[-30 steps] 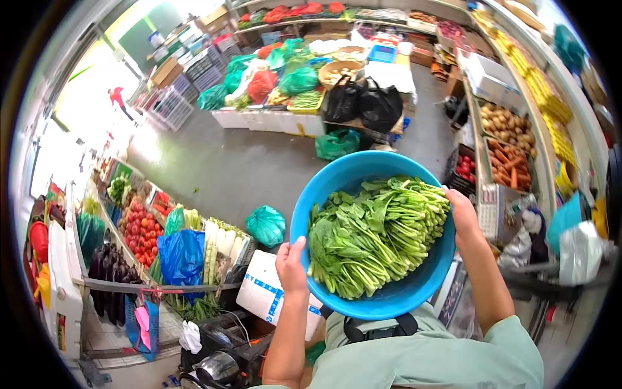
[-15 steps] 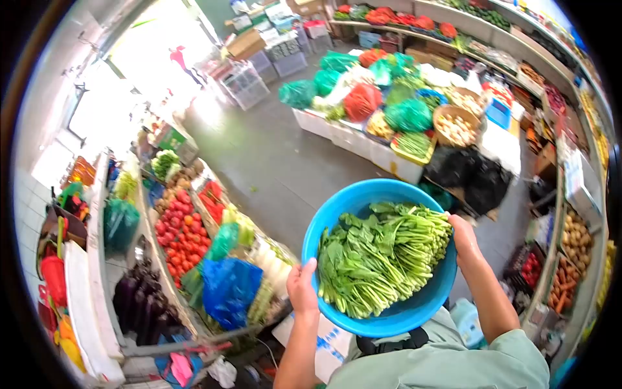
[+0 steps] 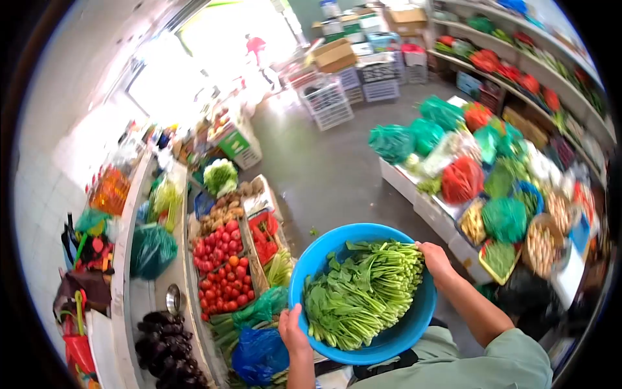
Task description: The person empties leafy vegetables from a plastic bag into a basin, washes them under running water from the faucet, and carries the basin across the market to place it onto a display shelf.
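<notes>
A round blue basin (image 3: 416, 327) is held up in front of my body, slightly tilted. Inside it lies a large pile of leafy greens (image 3: 363, 292), the pale cut stems facing right and the leaves to the left. My left hand (image 3: 295, 332) grips the basin's left rim, thumb up at the edge. On the far right side my right hand (image 3: 435, 262) is closed on the rim, beside the stem ends. The fingers under the basin are hidden.
To the left, crates hold tomatoes (image 3: 223, 285), eggplants (image 3: 165, 350) and a blue plastic bag (image 3: 259, 356). A low stand on the right carries bagged vegetables (image 3: 463, 180). Stacked crates (image 3: 327, 104) stand at the back, with grey floor (image 3: 330, 175) between. A person in red (image 3: 256, 47) is near the bright doorway.
My view has turned left, so the stand of bagged vegetables shifts right and the tomatoes come nearer the middle. The basin sits lower in view, both hands still on it.
</notes>
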`<control>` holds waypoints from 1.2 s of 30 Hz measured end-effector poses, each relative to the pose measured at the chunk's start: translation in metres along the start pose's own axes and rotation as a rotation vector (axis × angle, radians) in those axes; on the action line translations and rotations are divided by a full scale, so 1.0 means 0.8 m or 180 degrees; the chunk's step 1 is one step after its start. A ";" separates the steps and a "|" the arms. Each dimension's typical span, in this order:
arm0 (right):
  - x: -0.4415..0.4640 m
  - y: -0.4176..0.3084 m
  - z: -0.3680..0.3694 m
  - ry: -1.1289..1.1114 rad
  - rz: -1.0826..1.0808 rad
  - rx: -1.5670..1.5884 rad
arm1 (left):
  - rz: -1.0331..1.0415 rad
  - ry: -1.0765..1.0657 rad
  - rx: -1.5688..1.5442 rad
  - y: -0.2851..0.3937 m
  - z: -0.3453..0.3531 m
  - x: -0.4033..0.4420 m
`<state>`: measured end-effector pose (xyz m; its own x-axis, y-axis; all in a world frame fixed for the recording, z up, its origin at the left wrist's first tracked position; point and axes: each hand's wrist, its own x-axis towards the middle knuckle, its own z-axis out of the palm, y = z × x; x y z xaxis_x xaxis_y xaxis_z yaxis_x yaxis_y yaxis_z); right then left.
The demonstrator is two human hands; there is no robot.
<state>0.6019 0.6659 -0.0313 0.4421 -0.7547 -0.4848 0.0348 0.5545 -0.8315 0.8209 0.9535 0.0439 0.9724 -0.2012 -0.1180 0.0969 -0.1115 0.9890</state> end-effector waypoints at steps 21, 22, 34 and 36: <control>0.684 -0.303 0.376 -0.0604 -0.0012 0.0688 | 0.0025 -0.0321 -0.0159 0.168 0.390 0.717; 0.717 -0.316 0.399 -0.0583 -0.0113 0.0594 | 0.0084 -0.0296 -0.0060 0.177 0.406 0.755; 1.102 -0.541 0.777 -0.1191 -0.0098 -0.0100 | -0.0015 0.0652 -0.0515 0.294 0.525 1.164; 1.174 -0.573 0.843 -0.1314 -0.0210 -0.0177 | 0.0034 0.0737 -0.0607 0.305 0.546 1.242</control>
<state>1.6057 -0.0607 0.0779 0.7628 -0.5779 -0.2901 0.0316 0.4815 -0.8759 1.7183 0.3014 0.1294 0.9940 0.0283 -0.1057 0.1032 0.0786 0.9916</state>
